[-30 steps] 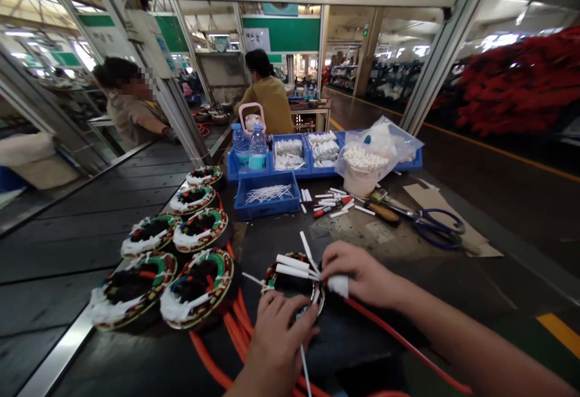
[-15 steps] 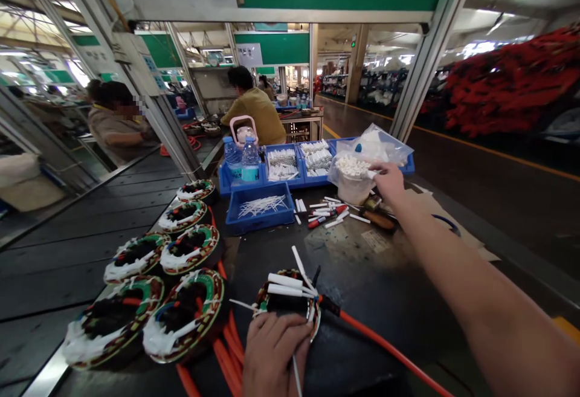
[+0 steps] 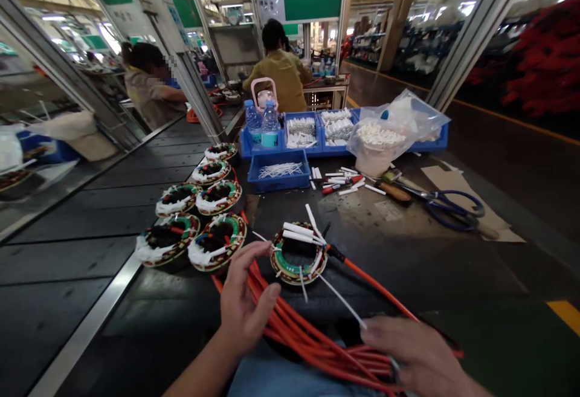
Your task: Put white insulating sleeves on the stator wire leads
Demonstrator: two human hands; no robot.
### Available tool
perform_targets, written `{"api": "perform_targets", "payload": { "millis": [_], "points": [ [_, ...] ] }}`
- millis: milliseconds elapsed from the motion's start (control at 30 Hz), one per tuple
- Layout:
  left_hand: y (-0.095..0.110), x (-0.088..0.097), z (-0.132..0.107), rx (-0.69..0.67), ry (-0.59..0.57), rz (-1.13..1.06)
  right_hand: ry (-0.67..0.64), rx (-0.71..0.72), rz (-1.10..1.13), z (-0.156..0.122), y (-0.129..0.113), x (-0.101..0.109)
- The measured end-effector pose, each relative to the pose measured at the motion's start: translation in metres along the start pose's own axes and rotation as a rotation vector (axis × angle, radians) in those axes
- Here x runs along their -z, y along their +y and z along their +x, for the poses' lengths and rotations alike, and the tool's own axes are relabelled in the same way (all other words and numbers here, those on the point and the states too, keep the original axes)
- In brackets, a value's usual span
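Note:
A ring-shaped wound motor stator (image 3: 281,270) lies on the dark bench before me, with white sleeves (image 3: 299,231) on its leads and thin white cable ties sticking out around it. My left hand (image 3: 247,300) is beside its left edge, fingers apart and holding nothing. At the lower right my right hand (image 3: 412,351), a little blurred, pinches the end of a white cable tie (image 3: 342,300) that runs taut from the ring. A small shiny thing shows under that hand, too hidden to name. An orange cable (image 3: 376,282) leaves the ring on its right.
Several finished-looking stators (image 3: 217,243) stand at left. Orange cables (image 3: 294,330) coil near my lap. Behind are a blue tray of ties (image 3: 254,180), bottles (image 3: 270,125), blue sleeve bins (image 3: 318,143) and a bagged tub (image 3: 374,158). Blue-handled scissors (image 3: 453,219) lie right. Two people sit beyond.
My right hand has come back from the bagged tub to the lower right and now holds a tie. My left hand has let go of the ring and opened. The view has shifted.

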State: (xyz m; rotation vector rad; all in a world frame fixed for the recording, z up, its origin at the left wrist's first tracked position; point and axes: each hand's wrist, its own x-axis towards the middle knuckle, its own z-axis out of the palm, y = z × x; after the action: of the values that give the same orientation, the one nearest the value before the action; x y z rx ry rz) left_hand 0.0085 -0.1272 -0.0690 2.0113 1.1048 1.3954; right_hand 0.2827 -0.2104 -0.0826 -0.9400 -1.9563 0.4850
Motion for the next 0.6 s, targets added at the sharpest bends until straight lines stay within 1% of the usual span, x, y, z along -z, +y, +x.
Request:
{"api": "perform_targets", "payload": {
  "millis": [33, 100, 167, 233, 300, 400, 500, 600],
  "points": [
    [-0.001, 0.001, -0.003, 0.008, -0.036, -0.011, -0.006, 0.043, 0.012, -0.013, 0.0, -0.007],
    [-0.001, 0.0, -0.007, 0.007, -0.151, 0.035, -0.022, 0.144, 0.005, -0.027, 0.003, -0.017],
    [0.002, -0.004, -0.007, -0.055, -0.212, 0.139, 0.012, 0.115, -0.005, -0.031, 0.008, -0.022],
    [0.004, -0.008, -0.005, -0.137, -0.221, 0.224, 0.034, 0.107, 0.0, -0.03, 0.01, -0.024],
    [0.006, -0.009, -0.003, -0.183, -0.221, 0.263, 0.055, 0.115, -0.005, -0.029, 0.01, -0.023],
    [0.005, -0.005, -0.001, -0.178, -0.218, 0.302, 0.066, 0.133, -0.002, -0.033, 0.01, -0.023],
    [0.003, 0.0, -0.002, -0.164, -0.234, 0.347, 0.04, 0.132, 0.004, -0.04, 0.013, -0.024],
    [0.005, -0.003, 0.002, -0.203, -0.272, 0.475, 0.003, 0.114, -0.02, -0.038, 0.017, -0.03]
  ]
}}
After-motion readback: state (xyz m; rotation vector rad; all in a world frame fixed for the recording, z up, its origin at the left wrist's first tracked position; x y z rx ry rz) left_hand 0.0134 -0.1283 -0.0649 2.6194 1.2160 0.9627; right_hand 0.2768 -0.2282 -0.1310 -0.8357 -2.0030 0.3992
